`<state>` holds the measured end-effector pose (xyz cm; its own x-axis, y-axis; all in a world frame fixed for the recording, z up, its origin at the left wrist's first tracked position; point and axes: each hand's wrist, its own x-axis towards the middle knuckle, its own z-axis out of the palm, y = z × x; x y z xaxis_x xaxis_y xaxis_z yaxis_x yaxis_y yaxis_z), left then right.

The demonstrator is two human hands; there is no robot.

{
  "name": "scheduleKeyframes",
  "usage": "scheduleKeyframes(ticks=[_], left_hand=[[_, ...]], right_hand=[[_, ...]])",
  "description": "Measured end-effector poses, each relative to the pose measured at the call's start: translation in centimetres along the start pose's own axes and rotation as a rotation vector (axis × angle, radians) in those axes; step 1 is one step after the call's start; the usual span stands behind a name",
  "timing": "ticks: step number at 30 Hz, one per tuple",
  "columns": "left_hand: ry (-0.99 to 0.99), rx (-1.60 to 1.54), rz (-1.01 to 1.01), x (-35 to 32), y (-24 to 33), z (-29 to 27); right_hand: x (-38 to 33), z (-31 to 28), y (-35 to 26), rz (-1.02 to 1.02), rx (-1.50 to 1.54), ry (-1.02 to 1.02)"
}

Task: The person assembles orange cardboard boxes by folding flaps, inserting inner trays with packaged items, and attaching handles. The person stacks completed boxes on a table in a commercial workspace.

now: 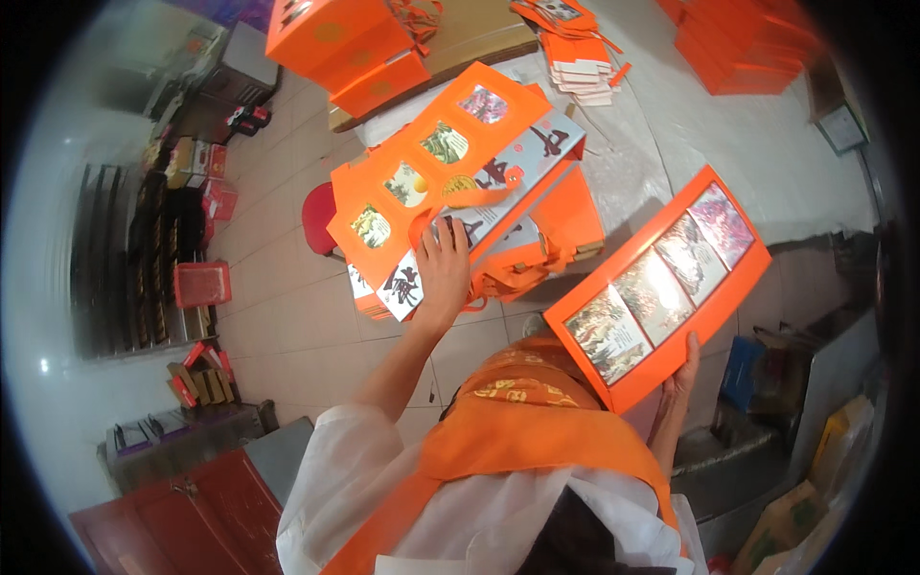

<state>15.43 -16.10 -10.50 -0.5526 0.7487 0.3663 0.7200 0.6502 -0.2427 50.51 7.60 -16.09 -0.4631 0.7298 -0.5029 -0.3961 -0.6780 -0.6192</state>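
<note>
In my right hand (682,369) is an open-topped orange box (628,391), tilted, with a row of several picture-covered packs inside. My thumb is on its near rim; the other fingers are mostly hidden beneath. My left hand (444,264) lies over an orange and white gift box (391,302) on the table, fingers stretched out and a little apart. Those fingertips touch its white face with dark brush lettering, beside an orange ribbon (494,195). The orange flap (369,187) of this gift box has several round-edged windows with pictures. More orange packaging (573,216) lies beneath it.
Stacked orange boxes (350,67) stand at the far left of the table, near brown cardboard (479,38). A pile of orange and white card pieces (580,72) lies further back. More orange boxes (743,48) are far right. A red stool (321,218) stands left of the table.
</note>
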Motion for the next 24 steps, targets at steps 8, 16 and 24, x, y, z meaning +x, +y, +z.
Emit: scheduleKeyframes(ticks=[8, 16, 24], left_hand=[[-0.044, -0.027, -0.046, 4.1, -2.5, 0.2], [-0.186, -0.255, -0.216, 11.2, -15.5, -3.0], [-0.155, -1.215, -0.768, 7.8, -16.9, -3.5]], right_hand=[[-2.4, -2.2, 2.7, -0.104, 0.039, -0.043], [-0.6, -3.8, 4.0, -0.165, 0.103, -0.027], [0.0, -4.0, 4.1, -0.144, 0.112, -0.065]])
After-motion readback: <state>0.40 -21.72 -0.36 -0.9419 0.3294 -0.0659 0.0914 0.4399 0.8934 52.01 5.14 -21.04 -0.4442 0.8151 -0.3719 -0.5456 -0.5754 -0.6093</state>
